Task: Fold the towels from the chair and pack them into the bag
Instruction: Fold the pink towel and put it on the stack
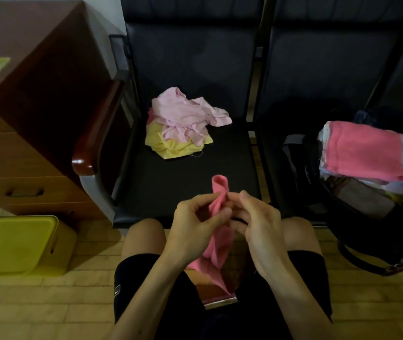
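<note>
While both hands meet above the knees, the left hand (196, 218) pinches a bright pink terry towel (217, 253) between thumb and curled fingers, and the right hand (256, 224) grips the same towel's edge from the other side. The towel's top sticks up in a small loop; the rest hangs down between the legs. On the black padded chair seat (183, 177) ahead, a crumpled pale pink towel (185, 114) lies on top of a yellow towel (171, 147). To the right, an open black bag (301, 168) holds a folded stack with a folded pink towel (362, 150) uppermost.
</note>
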The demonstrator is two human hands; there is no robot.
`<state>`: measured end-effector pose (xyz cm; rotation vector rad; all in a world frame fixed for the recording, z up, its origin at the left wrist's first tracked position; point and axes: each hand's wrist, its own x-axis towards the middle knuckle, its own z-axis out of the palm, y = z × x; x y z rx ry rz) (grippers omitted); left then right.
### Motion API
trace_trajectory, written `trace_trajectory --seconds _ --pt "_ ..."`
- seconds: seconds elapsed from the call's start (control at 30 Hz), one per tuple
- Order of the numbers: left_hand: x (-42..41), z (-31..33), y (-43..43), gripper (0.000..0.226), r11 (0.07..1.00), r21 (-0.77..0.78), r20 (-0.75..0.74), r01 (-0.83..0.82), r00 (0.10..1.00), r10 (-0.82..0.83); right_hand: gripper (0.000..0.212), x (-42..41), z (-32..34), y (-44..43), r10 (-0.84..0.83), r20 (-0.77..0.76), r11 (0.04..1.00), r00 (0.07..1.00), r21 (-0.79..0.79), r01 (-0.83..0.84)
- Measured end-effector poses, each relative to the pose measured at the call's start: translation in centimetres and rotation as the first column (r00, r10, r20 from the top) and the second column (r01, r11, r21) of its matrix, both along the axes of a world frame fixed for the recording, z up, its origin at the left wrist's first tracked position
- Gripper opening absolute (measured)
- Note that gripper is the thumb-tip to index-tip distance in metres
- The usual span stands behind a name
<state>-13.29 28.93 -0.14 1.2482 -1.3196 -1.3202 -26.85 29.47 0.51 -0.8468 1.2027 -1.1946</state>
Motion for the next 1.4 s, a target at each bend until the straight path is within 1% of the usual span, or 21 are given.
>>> trace_trajectory --seconds 0.07,0.2,0.23,0.3,0.37,0.43,0.5,0.53,0.57,0.63,0.67,0.73,0.8,0.83,0.87,0.93,1.07,1.13,1.2,1.27,1.4 --pt "-0.1 -0.1 -0.3 0.02 0.999 -0.006 0.017 -0.038 0.999 0.038 0.025 -0.2 -0.3 0.0 -0.025 0.001 1.0 1.0 0.011 0.025" --pt "0.7 0.2 -1.3 0.018 0.999 -0.032 0.084 -0.014 0.996 0.017 0.008 -1.6 -1.9 -0.7 -0.123 -0.133 0.992 0.983 -0.003 0.124" --pt "0.9 0.5 -1.7 0.018 1.0 -0.031 0.087 0.005 0.996 -0.003 0.009 -2.3 -2.5 -1.1 -0.141 -0.159 0.99 0.977 0.004 0.143" --pt "1.4 1.2 -2.5 0.017 0.997 -0.049 0.101 0.056 0.994 -0.05 0.018 -3.5 -3.4 -2.0 -0.147 -0.18 0.986 0.973 0.053 0.159" --pt "1.9 2.0 -3.4 0.016 0.992 -0.078 0.107 0.102 0.99 -0.093 0.027 -4.5 -4.1 -2.9 -0.091 -0.172 0.99 0.981 0.09 0.107" --pt "2.2 3.0 -4.2 0.018 0.98 -0.105 0.078 0.167 0.984 -0.16 0.048 -5.3 -4.3 -4.0 0.022 -0.154 0.995 0.988 0.098 -0.007" --pt "2.5 4.1 -4.9 0.021 0.957 -0.125 0.043 0.26 0.965 -0.257 0.077 -6.1 -4.3 -5.2 0.135 -0.053 0.988 0.989 0.081 -0.13" --pt "2.7 4.9 -5.2 0.022 0.941 -0.129 0.041 0.314 0.949 -0.311 0.085 -6.4 -4.1 -5.8 0.191 0.003 0.979 0.982 0.073 -0.191" --pt "2.9 5.7 -5.5 0.022 0.922 -0.127 0.046 0.366 0.931 -0.363 0.085 -6.6 -3.8 -6.4 0.258 0.027 0.964 0.966 0.065 -0.259" --pt "3.5 7.3 -5.9 0.023 0.884 -0.133 0.077 0.449 0.894 -0.442 0.066 -6.7 -2.4 -7.5 0.38 -0.019 0.924 0.925 0.048 -0.378" --pt "3.8 8.0 -6.1 0.024 0.871 -0.142 0.105 0.471 0.882 -0.46 0.054 -6.7 -1.4 -7.9 0.396 -0.057 0.918 0.917 0.033 -0.394" --pt "4.8 9.1 -6.5 0.024 0.873 -0.171 0.224 0.456 0.881 -0.416 0.03 -7.0 1.0 -8.5 0.299 -0.094 0.95 0.949 -0.065 -0.306" --pt "5.9 9.2 -7.1 0.018 0.903 -0.233 0.413 0.36 0.878 -0.243 0.018 -7.5 3.5 -8.5 0.171 -0.106 0.957 0.98 -0.22 -0.191" --pt "6.3 8.9 -7.3 0.015 0.915 -0.258 0.477 0.311 0.865 -0.159 0.017 -7.5 4.5 -8.4 0.149 -0.147 0.94 0.978 -0.285 -0.186" --pt "6.6 8.5 -7.4 0.015 0.925 -0.268 0.506 0.27 0.856 -0.103 0.018 -7.5 5.1 -8.1 0.138 -0.206 0.922 0.969 -0.331 -0.202" --pt "6.7 8.0 -7.2 0.013 0.939 -0.272 0.503 0.209 0.863 -0.046 0.018 -7.2 5.4 -7.5 0.131 -0.306 0.893 0.943 -0.376 -0.246" --pt "6.3 7.6 -6.5 0.012 0.951 -0.241 0.446 0.192 0.893 -0.067 0.016 -7.3 5.1 -6.7 0.093 -0.343 0.888 0.935 -0.395 -0.234" --pt "6.5 7.3 -6.7 0.011 0.946 -0.248 0.51 0.209 0.859 -0.057 0.014 -7.4 4.8 -6.5 0.071 -0.363 0.887 0.929 -0.404 -0.225" --pt "6.6 6.8 -7.0 0.011 0.937 -0.254 0.617 0.239 0.786 -0.033 0.01 -7.5 4.6 -6.3 0.049 -0.4 0.882 0.915 -0.412 -0.228" --pt "6.6 6.5 -7.1 0.011 0.935 -0.25 0.668 0.252 0.744 -0.022 0.008 -7.5 4.5 -6.1 0.038 -0.418 0.886 0.908 -0.406 -0.224" --pt "6.5 6.2 -6.7 0.01 0.939 -0.22 0.633 0.264 0.771 -0.069 0.009 -7.8 4.2 -5.7 0.009 -0.397 0.904 0.918 -0.389 -0.177"
